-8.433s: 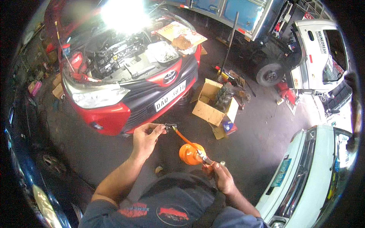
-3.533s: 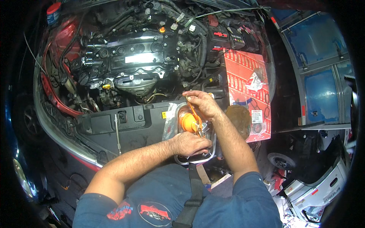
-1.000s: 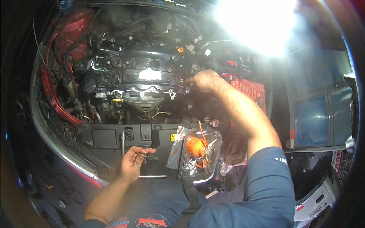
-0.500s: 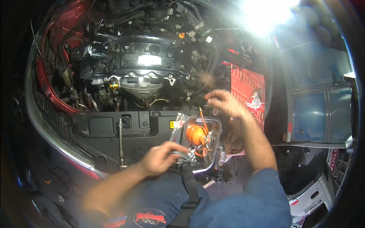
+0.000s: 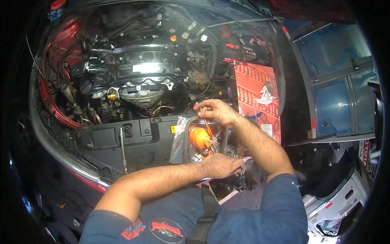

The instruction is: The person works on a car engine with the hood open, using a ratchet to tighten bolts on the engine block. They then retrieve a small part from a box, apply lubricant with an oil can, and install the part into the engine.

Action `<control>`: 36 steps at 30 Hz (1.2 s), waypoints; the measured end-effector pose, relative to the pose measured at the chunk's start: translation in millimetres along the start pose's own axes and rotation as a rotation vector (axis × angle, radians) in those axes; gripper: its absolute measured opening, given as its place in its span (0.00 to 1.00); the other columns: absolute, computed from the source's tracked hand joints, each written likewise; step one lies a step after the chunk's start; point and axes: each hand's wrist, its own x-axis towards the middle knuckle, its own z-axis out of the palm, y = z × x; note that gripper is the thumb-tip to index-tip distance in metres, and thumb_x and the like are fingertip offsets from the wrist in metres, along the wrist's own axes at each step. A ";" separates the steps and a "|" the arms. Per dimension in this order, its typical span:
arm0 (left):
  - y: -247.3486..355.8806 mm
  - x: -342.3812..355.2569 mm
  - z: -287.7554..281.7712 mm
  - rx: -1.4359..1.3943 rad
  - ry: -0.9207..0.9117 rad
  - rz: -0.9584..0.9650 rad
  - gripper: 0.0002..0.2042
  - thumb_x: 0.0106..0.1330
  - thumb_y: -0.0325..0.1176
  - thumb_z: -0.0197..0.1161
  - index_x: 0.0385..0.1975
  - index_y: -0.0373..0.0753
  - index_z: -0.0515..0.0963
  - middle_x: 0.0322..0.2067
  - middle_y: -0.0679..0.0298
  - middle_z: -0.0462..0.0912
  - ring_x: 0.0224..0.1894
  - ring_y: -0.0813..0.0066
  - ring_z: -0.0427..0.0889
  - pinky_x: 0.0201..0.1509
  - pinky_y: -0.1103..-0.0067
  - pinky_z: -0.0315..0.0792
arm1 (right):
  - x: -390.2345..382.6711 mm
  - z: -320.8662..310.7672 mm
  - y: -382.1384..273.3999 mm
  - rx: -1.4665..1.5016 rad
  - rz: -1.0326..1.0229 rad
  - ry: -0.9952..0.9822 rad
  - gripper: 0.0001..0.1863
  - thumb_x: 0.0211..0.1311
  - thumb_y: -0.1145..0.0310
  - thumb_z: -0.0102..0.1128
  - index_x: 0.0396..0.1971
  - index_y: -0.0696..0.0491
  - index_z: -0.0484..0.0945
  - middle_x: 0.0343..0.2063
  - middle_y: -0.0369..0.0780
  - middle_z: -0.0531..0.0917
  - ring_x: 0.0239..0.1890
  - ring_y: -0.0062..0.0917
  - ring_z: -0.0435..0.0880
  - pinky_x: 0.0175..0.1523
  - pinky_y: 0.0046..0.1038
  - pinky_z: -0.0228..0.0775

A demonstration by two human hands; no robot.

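My right hand point(image 5: 217, 112) is closed at the thin upright spout point(image 5: 206, 122) of an orange oil can point(image 5: 198, 139), fingertips at its tip. The can lies in a clear plastic tray point(image 5: 188, 122) with metal tools point(image 5: 212, 148). My left hand point(image 5: 222, 166) is at the tray's near right, fingers curled round a small item that I cannot make out. A clear bag point(image 5: 178, 143) lies left of the tray, on the black front panel point(image 5: 105, 146), as does a long steel bar tool point(image 5: 123, 148).
An open engine bay point(image 5: 142, 69) of a red car fills the middle, with a battery point(image 5: 235, 51) at back right. A red printed sheet point(image 5: 254, 81) lies right of the tray. A blue-panelled truck body point(image 5: 333, 110) stands at right, a container point(image 5: 57, 12) at top left.
Since a second ago my right hand has come back from the engine to the spout. My left hand has moved rightward to the tray's near corner. The glare at top right is gone.
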 end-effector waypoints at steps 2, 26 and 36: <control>-1.8 -0.8 -1.6 0.060 0.036 0.010 0.13 0.72 0.45 0.50 0.37 0.40 0.66 0.26 0.56 0.78 0.28 0.57 0.83 0.27 0.64 0.76 | 3.0 2.9 1.4 -0.070 0.034 0.107 0.22 0.59 0.68 0.67 0.52 0.58 0.74 0.33 0.36 0.83 0.35 0.17 0.79 0.43 0.22 0.72; 5.4 -119.1 -65.7 -0.417 0.703 -0.356 0.12 0.71 0.36 0.57 0.45 0.34 0.72 0.37 0.55 0.82 0.41 0.65 0.84 0.45 0.74 0.75 | 104.9 -57.6 -67.1 0.021 -0.204 0.307 0.20 0.56 0.74 0.57 0.51 0.49 0.77 0.31 0.30 0.77 0.28 0.13 0.72 0.33 0.19 0.66; -3.3 -291.8 -73.5 -0.475 1.493 -0.795 0.08 0.75 0.40 0.49 0.45 0.44 0.67 0.32 0.70 0.72 0.26 0.87 0.72 0.22 0.93 0.63 | 205.6 -75.2 -113.4 -1.394 -0.115 0.407 0.31 0.56 0.77 0.54 0.61 0.35 0.71 0.60 0.46 0.71 0.61 0.37 0.72 0.63 0.33 0.68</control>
